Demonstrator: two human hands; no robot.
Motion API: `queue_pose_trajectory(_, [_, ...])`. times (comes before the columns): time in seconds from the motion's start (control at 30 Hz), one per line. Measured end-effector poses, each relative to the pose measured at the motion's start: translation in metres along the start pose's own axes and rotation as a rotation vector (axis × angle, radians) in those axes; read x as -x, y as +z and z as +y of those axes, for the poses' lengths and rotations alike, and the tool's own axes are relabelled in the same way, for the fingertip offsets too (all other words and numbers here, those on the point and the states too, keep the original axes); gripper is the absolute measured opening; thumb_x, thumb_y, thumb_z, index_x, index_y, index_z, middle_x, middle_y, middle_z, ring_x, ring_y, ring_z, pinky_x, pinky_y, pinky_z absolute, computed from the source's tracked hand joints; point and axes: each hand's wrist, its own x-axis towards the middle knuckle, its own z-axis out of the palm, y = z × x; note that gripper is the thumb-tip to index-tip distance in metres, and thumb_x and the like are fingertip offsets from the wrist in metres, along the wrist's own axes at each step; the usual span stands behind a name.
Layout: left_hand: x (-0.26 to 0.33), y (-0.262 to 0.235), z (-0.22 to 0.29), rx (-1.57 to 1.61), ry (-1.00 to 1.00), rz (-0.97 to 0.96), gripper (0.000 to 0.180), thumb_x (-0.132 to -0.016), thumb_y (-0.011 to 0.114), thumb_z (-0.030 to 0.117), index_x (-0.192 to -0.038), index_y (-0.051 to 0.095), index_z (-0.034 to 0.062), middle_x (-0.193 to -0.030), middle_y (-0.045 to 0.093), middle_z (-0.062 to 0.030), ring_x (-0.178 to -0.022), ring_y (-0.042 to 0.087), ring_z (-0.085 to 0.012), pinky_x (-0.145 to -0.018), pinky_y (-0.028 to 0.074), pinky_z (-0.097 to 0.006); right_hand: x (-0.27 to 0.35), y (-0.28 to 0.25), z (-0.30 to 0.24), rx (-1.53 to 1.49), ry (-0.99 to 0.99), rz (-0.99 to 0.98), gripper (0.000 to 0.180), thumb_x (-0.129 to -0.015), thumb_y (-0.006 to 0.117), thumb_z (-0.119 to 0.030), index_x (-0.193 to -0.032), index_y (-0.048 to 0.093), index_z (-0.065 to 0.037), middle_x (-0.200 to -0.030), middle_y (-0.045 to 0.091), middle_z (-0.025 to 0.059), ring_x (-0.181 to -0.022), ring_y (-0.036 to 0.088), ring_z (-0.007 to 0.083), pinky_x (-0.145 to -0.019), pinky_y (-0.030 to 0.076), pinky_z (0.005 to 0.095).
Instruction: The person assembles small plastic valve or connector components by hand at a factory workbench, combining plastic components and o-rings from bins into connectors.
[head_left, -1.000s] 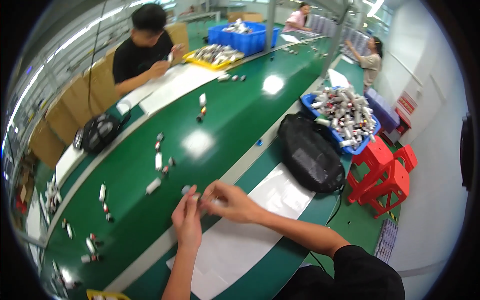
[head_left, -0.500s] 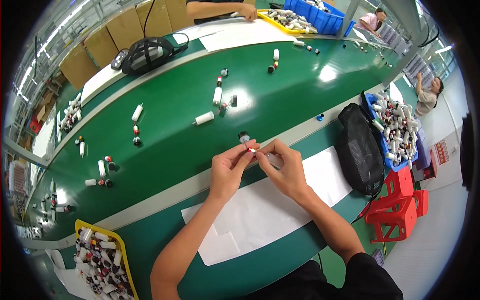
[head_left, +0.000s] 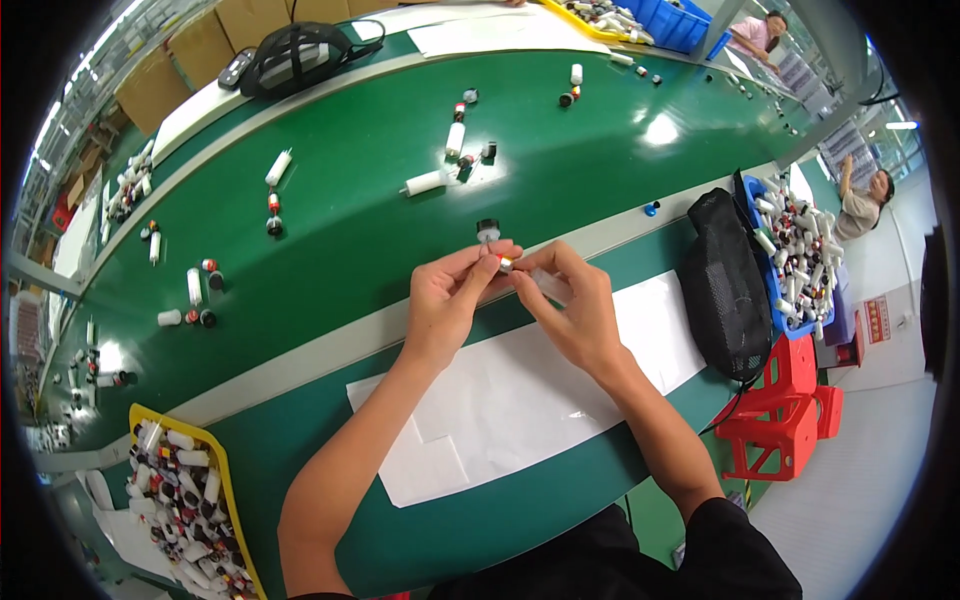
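Both hands meet above the near rail of the green belt. My left hand point(head_left: 445, 305) pinches a small red-and-white part point(head_left: 504, 263) between thumb and fingers. Thin leads run up from there to a black-topped round cap point(head_left: 487, 229) with a grey underside, which sticks out beyond the fingertips. My right hand point(head_left: 580, 315) is closed, its thumb and forefinger tips against the near end of the same part. A translucent whitish tube point(head_left: 550, 286) lies within the right hand's curl, partly hidden by the fingers. White paper point(head_left: 530, 420) covers the bench beneath.
White cylinders with small caps lie scattered on the belt point(head_left: 350, 230). A full yellow tray point(head_left: 228, 475) stands at left, a full blue tray point(head_left: 830, 325) at right beside a black mesh pouch point(head_left: 727, 290). Red stools point(head_left: 780, 435) stand right; people work beyond the belt.
The whole view has shifted a little, and the co-worker's arm at the top has mostly left the picture. My hands keep the same hold, the right fingers still against the part.
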Motion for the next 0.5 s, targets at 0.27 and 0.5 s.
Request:
queue_pose_trajectory(0.27, [-0.003, -0.008, -0.011, 0.018, 0.085, 0.021, 0.029, -0.099, 0.059, 0.014, -0.116, 0.065, -0.0085, -0.111, 0.069, -0.0151, -0.099, 0.068, -0.0193, -0.089, 0.057, -0.029, 0.068, 0.025, -0.044, 0.442, -0.319, -0.242, 0.028, -0.074, 0.079, -0.007, -0.1, 0.069, -0.004, -0.091, 0.064, 0.0093, -0.081, 0.061, 0.0288, -0.075, 0.051, 0.0393])
queue_pose_trajectory(0.5, [-0.003, -0.008, -0.011, 0.048, 0.156, 0.009, 0.021, -0.096, 0.062, 0.01, -0.105, 0.071, -0.0065, -0.1, 0.072, -0.0129, -0.088, 0.07, -0.0158, -0.078, 0.061, -0.026, 0.115, 0.068, -0.027, 0.398, -0.406, -0.383, 0.025, -0.078, 0.076, -0.004, -0.102, 0.071, -0.005, -0.088, 0.064, 0.0057, -0.074, 0.064, 0.0216, -0.061, 0.054, 0.0328])
